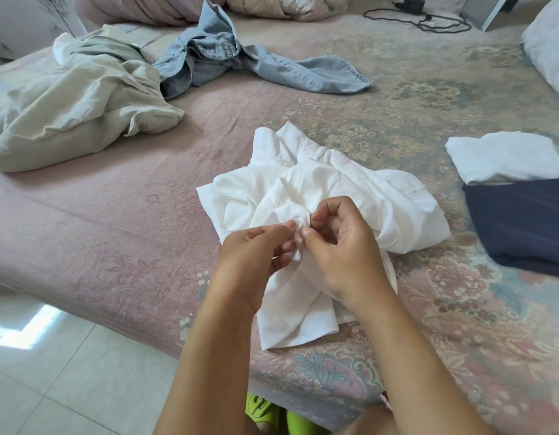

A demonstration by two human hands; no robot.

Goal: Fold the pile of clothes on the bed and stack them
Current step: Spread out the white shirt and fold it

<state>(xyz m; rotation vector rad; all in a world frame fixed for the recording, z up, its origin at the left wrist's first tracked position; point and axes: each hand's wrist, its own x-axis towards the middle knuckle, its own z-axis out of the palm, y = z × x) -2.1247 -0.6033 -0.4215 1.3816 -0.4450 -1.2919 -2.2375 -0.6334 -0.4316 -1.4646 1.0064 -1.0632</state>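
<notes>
Both hands meet over bed's near edge: left hand (256, 249) and right hand (344, 246) each pinching bunched fold of white garment (334, 189), fingertips almost touching. Garment crumpled on floral bedspread (131, 230), lower part trailing toward near edge. Right: folded white cloth (504, 158) overlapping folded navy piece (529, 221). Far left: beige garment (83, 98) heaped, denim shirt (215, 54) sprawled beside it, touching. Far right: black charger cable (428, 18).

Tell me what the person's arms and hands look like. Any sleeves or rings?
Both arms are bare right up to the picture's edge, so no sleeves show. The left hand and right hand wear no gloves, rings, watch or bracelets that I can see. The fingernails are short and plain.
</notes>
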